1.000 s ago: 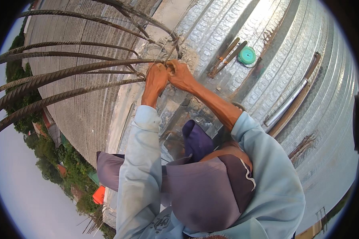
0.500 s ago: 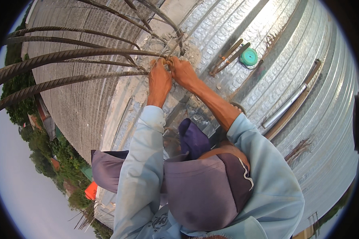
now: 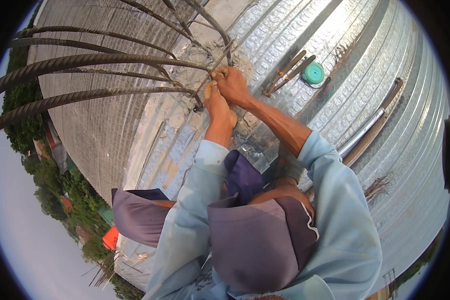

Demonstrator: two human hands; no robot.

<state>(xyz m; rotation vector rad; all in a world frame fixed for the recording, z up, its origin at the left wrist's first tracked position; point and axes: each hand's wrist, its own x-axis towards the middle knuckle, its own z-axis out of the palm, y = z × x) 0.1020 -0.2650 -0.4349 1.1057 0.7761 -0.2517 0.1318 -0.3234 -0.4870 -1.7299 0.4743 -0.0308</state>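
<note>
My left hand [image 3: 220, 111] and my right hand [image 3: 232, 85] meet beside a thin ribbed steel bar [image 3: 215, 69] that crosses the upright rebars at their base. Both hands are closed in a pinch, fingertips almost touching against the bar. What they hold is too small or hidden to make out. Several thick rebars [image 3: 120, 60] rise out of rough broken concrete [image 3: 187, 59] and bend away to the left. The nearest lower rebar [image 3: 100, 95] ends just left of my left fingertips.
On the ribbed metal decking [image 3: 385, 155] to the right lie long-handled pincers [image 3: 288, 75], a round green coil [image 3: 313, 73], a long silver tube [image 3: 365, 131] and loose wire strands [image 3: 376, 187]. Trees [image 3: 60, 195] and an orange object [image 3: 111, 238] appear beyond the left edge.
My left hand has shifted right and slightly down, tucking under my right hand. My right hand stays nearly in place. The crossing bar and lower rebar's end now show more.
</note>
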